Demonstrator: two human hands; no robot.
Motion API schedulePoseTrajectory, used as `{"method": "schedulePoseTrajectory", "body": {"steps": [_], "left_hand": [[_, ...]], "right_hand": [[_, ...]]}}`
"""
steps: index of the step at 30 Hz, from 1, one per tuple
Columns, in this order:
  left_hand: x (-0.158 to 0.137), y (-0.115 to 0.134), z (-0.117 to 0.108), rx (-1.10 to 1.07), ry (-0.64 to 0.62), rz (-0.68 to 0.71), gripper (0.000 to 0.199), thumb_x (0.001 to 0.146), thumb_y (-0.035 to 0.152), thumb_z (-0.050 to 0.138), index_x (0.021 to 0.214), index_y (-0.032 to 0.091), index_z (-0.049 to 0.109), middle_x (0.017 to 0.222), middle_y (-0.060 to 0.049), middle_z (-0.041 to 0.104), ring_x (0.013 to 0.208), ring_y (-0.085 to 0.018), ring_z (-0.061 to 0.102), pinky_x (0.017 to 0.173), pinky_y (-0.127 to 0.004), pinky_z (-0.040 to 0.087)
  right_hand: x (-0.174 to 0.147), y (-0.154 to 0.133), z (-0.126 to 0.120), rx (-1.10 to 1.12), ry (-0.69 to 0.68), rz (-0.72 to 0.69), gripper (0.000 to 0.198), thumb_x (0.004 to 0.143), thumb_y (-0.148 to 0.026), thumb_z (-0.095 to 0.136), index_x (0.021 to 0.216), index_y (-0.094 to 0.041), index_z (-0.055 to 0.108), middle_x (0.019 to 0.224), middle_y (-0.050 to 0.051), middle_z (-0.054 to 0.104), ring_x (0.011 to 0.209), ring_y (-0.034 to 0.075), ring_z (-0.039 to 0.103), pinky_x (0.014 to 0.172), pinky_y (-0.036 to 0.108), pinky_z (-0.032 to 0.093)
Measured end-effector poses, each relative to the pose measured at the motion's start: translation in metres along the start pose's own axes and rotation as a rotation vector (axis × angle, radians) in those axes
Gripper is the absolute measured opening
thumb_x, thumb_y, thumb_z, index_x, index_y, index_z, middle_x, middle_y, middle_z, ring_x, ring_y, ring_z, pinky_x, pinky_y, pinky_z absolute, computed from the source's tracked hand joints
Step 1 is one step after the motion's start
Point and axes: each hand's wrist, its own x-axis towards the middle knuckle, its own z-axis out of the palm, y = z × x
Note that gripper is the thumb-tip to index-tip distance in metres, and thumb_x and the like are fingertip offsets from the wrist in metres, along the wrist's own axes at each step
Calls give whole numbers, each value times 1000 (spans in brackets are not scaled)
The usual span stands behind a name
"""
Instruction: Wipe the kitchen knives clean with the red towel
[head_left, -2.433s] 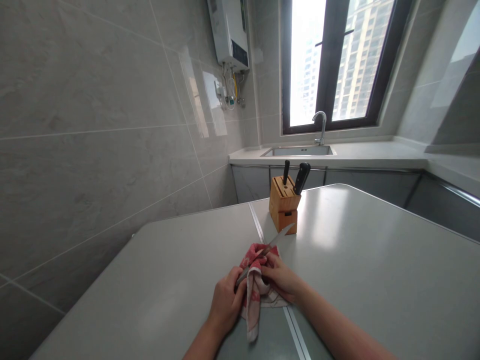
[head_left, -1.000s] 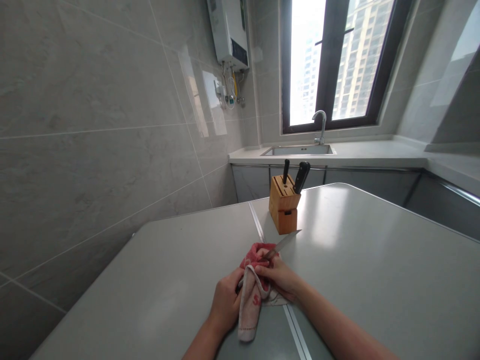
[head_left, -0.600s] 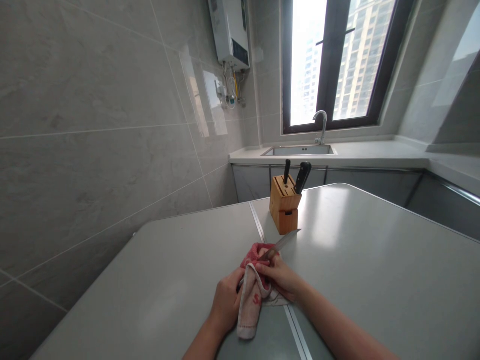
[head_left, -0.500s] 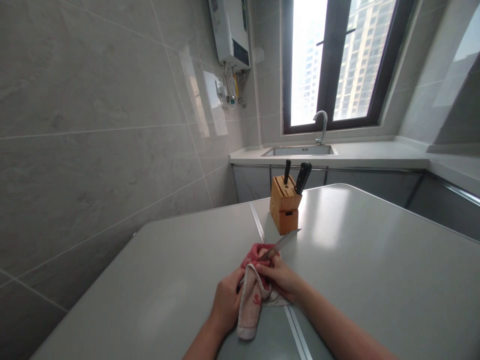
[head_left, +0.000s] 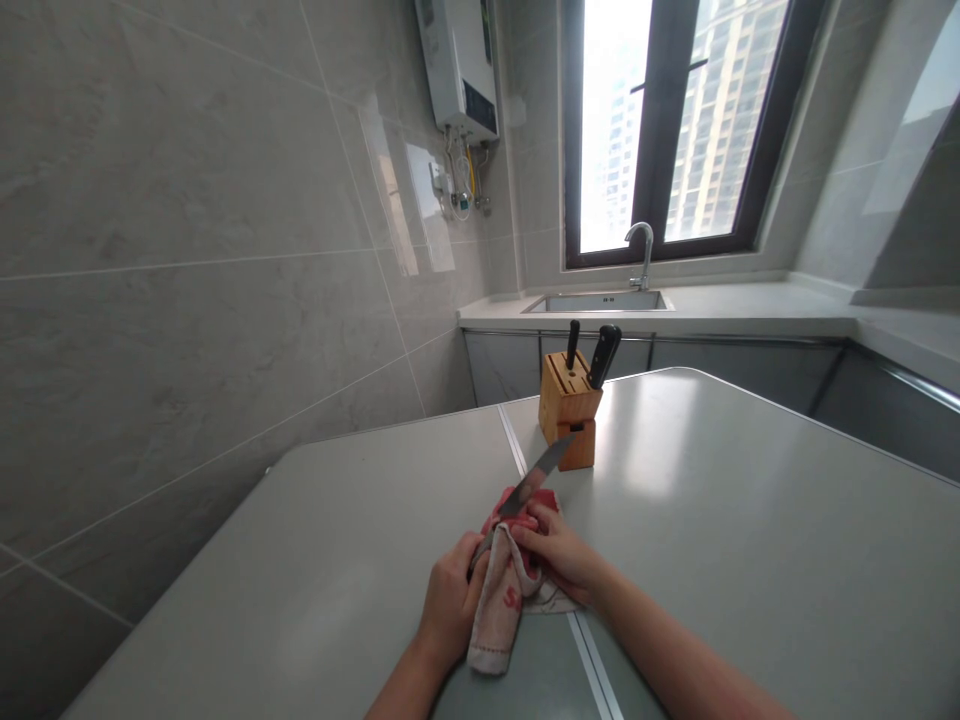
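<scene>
Knife block (head_left: 561,405) behind cloth (head_left: 496,615), sink (head_left: 592,301) beyond

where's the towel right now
In the head view, the towel is at lower centre, between the left hand and right hand, nearer than the knife block.

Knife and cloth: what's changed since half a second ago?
The knife has swung: its tip moved left and up in view, now showing against the knife block. The left hand still holds the knife, the right hand the cloth; the knife block hasn't moved.
</scene>
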Motion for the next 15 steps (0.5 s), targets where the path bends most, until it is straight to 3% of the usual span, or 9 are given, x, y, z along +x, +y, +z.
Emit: {"method": "schedulePoseTrajectory", "body": {"steps": [3,7,15], "left_hand": [[1,-3,0,6,60,-23,24,91,33,34,86,18,52,74,-1,57,69,-16,54,65,-23,38],[2,-4,0,-14,82,-36,25,91,33,33,86,18,52,73,-1,57,69,-16,55,64,-23,38],[2,5,0,-41,-31,-26,24,89,33,38,84,17,56,72,-1,59,65,-15,54,62,-22,38]], "right_hand": [[-1,-3,2,-8,-7,-21,24,67,-29,72,73,-17,51,63,-6,51,57,7,49,52,17,37],[-1,-4,2,-23,-12,-19,24,68,-31,71,75,-18,53,62,-6,50,55,6,47,49,17,35],[0,0,-1,28,-43,-27,36,63,-27,75,93,-16,58,84,2,63,80,15,59,72,26,45]]}}
